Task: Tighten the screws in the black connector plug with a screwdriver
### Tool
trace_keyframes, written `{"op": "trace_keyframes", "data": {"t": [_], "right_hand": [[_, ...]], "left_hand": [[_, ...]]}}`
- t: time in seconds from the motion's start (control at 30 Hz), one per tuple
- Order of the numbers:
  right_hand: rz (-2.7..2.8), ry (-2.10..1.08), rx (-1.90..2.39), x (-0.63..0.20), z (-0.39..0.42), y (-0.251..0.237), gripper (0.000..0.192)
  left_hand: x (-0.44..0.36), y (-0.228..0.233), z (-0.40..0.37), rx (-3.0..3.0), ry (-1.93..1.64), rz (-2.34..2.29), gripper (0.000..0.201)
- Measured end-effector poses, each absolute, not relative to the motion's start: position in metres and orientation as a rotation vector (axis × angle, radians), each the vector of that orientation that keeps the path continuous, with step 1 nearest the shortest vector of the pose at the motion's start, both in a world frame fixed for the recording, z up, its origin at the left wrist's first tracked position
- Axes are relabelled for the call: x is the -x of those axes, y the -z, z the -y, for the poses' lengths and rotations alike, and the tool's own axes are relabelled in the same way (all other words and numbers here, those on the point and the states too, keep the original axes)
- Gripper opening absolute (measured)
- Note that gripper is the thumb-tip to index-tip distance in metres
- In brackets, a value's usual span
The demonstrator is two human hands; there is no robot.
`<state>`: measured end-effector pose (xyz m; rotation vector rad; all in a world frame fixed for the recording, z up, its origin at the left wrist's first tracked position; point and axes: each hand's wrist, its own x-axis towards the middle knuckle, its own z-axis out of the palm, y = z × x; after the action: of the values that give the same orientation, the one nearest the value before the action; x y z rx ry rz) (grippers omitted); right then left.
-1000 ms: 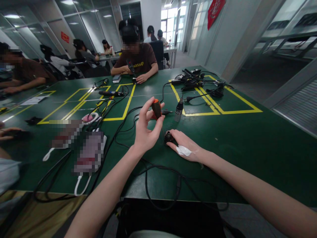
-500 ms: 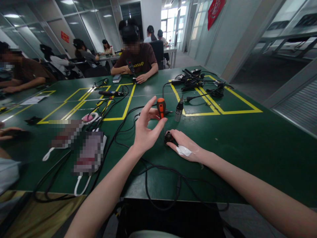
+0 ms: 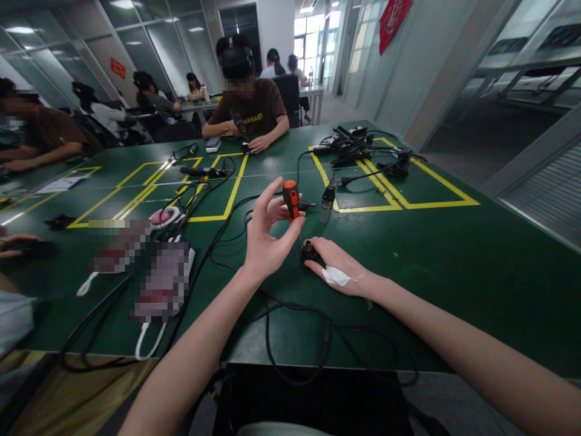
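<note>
My left hand (image 3: 273, 227) grips a screwdriver (image 3: 291, 198) with an orange and black handle between thumb and fingers. Its thin shaft points down toward a small black part (image 3: 309, 253) with a round metal collar on top. My right hand (image 3: 338, 266) rests on the table with fingers closed around that part; a white patch is stuck near the wrist. Whether the screwdriver's tip touches the part I cannot tell. Just beyond my hands, a black and clear-grey cylindrical tool piece (image 3: 327, 201) stands on the table with a pointed bit upward.
Black cables (image 3: 295, 312) loop across the green table (image 3: 454, 272) before me. Two phone-like devices (image 3: 163, 278) with white straps lie at left. A heap of black cabled tools (image 3: 349, 145) sits at the back right. A co-worker (image 3: 254, 109) works across the table.
The screwdriver's handle has tilted slightly to the left and sits a little lower in my left hand. My right hand and the black part stay in place.
</note>
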<state>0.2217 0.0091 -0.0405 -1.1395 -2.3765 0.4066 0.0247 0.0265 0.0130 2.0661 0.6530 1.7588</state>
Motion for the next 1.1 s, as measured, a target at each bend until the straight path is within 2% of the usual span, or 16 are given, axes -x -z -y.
{"op": "trace_keyframes", "data": {"t": [0.2,0.4,0.57,0.73,0.9,1.1], "right_hand": [[2.38,-0.412,1.139,-0.2219,-0.009,0.0393,0.022],[2.376,-0.406,1.149,-0.2212,-0.0089,0.0398,0.023],[2.386,-0.411,1.155,-0.2209,-0.0083,0.039,0.024],[2.378,-0.415,1.141,-0.2216,-0.0086,0.0396,0.024],[2.367,-0.41,1.134,-0.2219,-0.0102,0.0418,0.024],[2.373,-0.398,1.142,-0.2219,-0.0107,0.0441,0.025]], "left_hand": [[-0.0244,-0.0124,-0.024,-2.066,-1.709,-0.617,0.062],[-0.0261,-0.0139,-0.0252,-2.059,-1.768,-0.695,0.069],[-0.025,-0.013,-0.0279,-2.051,-1.8,-0.753,0.058],[-0.0246,-0.0141,-0.0256,-2.027,-1.75,-0.697,0.069],[-0.0242,-0.0144,-0.0251,-2.036,-1.73,-0.67,0.063],[-0.0248,-0.0121,-0.0295,-2.045,-1.782,-0.722,0.07]]}}
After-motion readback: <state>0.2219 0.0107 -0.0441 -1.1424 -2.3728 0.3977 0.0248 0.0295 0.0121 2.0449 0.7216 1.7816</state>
